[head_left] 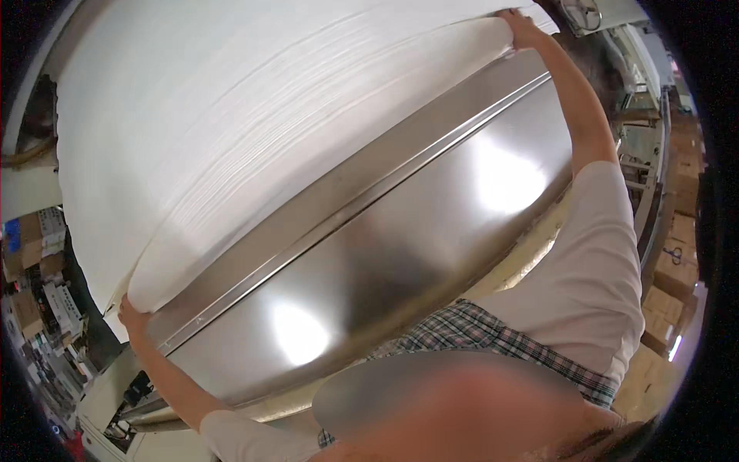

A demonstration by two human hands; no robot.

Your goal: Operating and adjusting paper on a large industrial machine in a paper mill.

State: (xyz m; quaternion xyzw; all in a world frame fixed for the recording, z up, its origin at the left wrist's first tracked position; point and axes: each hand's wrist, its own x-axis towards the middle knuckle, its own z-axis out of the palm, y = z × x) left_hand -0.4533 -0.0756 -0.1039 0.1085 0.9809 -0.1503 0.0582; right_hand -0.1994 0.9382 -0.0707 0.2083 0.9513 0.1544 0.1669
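Observation:
A wide stack of large white sheets (185,100), which looks like paper, fills the upper left. Its near edge bows upward and shows many fine layered lines. My left hand (135,316) is closed on the near left corner of the stack. Far off at the upper right, my right hand (525,31) grips the other end of the same edge. Both arms are stretched wide apart. The fingertips of both hands are partly hidden by the sheets. Beneath and in front of the stack lies a shiny steel surface (400,246).
A raised metal ledge (346,208) runs diagonally across the steel. Machine parts with a round handwheel (583,14) stand at the upper right. Cardboard boxes (666,308) are stacked along the right, with scissors (674,254) on one. Cluttered packages (58,308) lie at the left.

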